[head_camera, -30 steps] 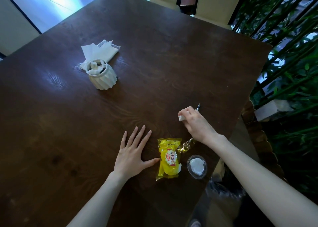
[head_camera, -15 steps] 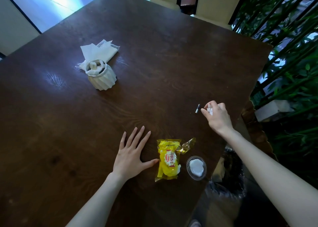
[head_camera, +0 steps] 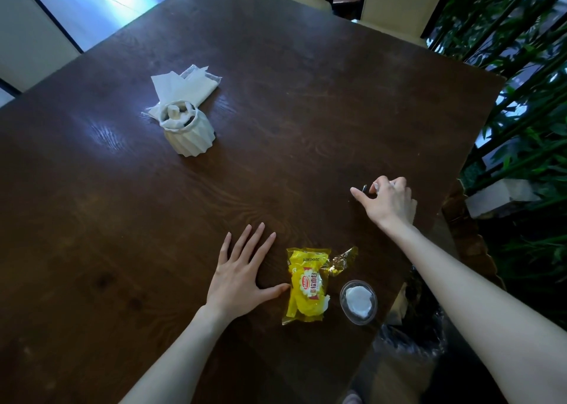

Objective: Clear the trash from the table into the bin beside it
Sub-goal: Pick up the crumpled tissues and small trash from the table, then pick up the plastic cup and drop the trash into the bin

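My left hand (head_camera: 242, 278) lies flat on the dark wooden table (head_camera: 306, 97), fingers spread, thumb touching a yellow snack wrapper (head_camera: 306, 287). A crumpled gold foil scrap (head_camera: 340, 261) and a small clear plastic cup with something white in it (head_camera: 358, 302) lie just right of the wrapper. My right hand (head_camera: 388, 202) is near the table's right edge, fingers curled around a small white scrap that barely shows. Its thumb and forefinger are beside a tiny dark metallic piece (head_camera: 364, 188). The black-lined bin (head_camera: 411, 339) stands below the right edge.
A white ribbed pot (head_camera: 188, 132) stuffed with crumpled tissue stands at mid-left, with a pack of white napkins (head_camera: 184, 84) behind it. Chairs (head_camera: 395, 2) stand at the far edge. Green plants and dark railings (head_camera: 521, 112) fill the right side.
My right hand picked up the white scrap, swung right towards the table edge, then came back left to the tiny dark piece. My left hand and the other trash stayed put.
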